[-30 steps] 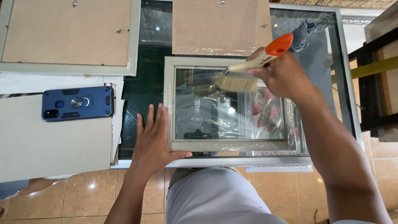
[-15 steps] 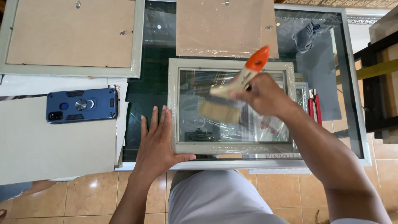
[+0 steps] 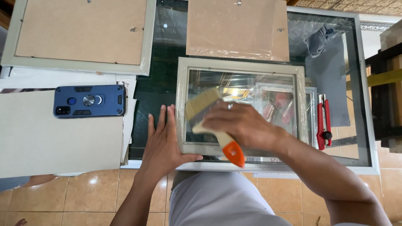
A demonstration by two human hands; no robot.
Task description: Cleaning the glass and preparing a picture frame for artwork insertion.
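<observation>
Head view: right hand (image 3: pixel 243 125) closed around paintbrush (image 3: pixel 209 115) on glazed frame (image 3: pixel 240 109); left hand (image 3: pixel 165 140) flat, empty, bracing at 9 o'clock; risk: hard strokes could slide frame off counter (image 3: pixel 364 125)

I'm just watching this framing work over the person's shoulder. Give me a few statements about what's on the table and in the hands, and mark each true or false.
1. The right hand holds a brush with an orange-tipped handle over the glass of the picture frame. True.
2. The left hand grips a hammer. False: it lies flat and empty by the frame's left edge.
3. A blue phone lies on the boards to the left. True.
4. The red cutter lies left of the phone. False: it lies right of the frame.
5. The brush's bristles point away from the person. True.
</observation>
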